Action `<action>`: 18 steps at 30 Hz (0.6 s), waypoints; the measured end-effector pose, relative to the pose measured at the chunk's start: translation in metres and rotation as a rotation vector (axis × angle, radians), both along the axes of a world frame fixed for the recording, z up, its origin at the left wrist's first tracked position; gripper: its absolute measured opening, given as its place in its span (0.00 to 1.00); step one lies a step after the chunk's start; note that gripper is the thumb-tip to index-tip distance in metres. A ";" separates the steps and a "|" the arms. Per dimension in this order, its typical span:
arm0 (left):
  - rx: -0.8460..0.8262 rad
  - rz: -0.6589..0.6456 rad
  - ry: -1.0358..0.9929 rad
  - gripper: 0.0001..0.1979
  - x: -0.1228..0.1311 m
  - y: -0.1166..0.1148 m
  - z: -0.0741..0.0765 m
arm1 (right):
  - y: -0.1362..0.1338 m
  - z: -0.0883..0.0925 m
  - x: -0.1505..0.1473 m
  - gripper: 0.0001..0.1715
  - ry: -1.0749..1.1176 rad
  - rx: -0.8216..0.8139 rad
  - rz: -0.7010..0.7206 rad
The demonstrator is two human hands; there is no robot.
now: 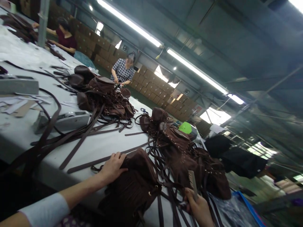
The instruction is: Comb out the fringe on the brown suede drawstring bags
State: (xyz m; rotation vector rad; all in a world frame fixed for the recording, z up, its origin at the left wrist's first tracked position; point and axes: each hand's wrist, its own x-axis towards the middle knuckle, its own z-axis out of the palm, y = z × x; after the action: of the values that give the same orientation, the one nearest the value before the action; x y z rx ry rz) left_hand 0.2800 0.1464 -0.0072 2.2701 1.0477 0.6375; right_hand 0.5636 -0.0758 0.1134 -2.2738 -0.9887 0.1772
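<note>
A dark brown fringed bag [132, 186] with metal eyelets lies at the near edge of the white table, directly before me. My left hand [114, 167] grips its upper left edge, with the thumb and fingers on the brown material. Upright in my right hand [197, 205] is a narrow, pale comb [192, 183], its teeth facing left. That hand is beside the bag, over its dark straps, and its fingers are partly hidden. More brown fringed bags [180, 145] are heaped just beyond, with their straps tangled between the heap and the bag under my left hand.
Another pile of brown bags [106, 97] lies farther back. Grey tape dispensers [73, 120] and long loose straps [80, 148] are on the left. A green object [185, 127] sits behind the right heap. Across the table are two people; stacked cartons [153, 90] line the wall.
</note>
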 end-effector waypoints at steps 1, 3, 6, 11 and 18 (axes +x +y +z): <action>0.006 0.013 0.030 0.24 0.004 -0.002 0.000 | 0.002 -0.008 0.006 0.28 -0.005 -0.040 -0.072; 0.008 0.037 0.085 0.22 0.011 -0.001 0.001 | 0.009 -0.020 0.013 0.29 -0.011 -0.114 -0.194; -0.005 0.067 0.143 0.23 0.014 0.009 0.003 | 0.027 -0.018 0.010 0.28 -0.057 -0.140 -0.264; -0.030 0.068 0.171 0.24 -0.006 0.008 -0.003 | 0.049 -0.001 -0.050 0.25 -0.223 0.055 -0.091; -0.076 0.049 0.224 0.09 -0.032 -0.010 -0.006 | 0.097 -0.028 -0.152 0.19 -0.148 0.067 0.575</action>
State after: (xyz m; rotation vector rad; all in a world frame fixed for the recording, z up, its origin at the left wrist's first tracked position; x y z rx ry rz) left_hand 0.2476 0.1363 -0.0135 2.2938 1.2151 0.3609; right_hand 0.4112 0.0214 0.0855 -1.9088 -1.6831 0.2142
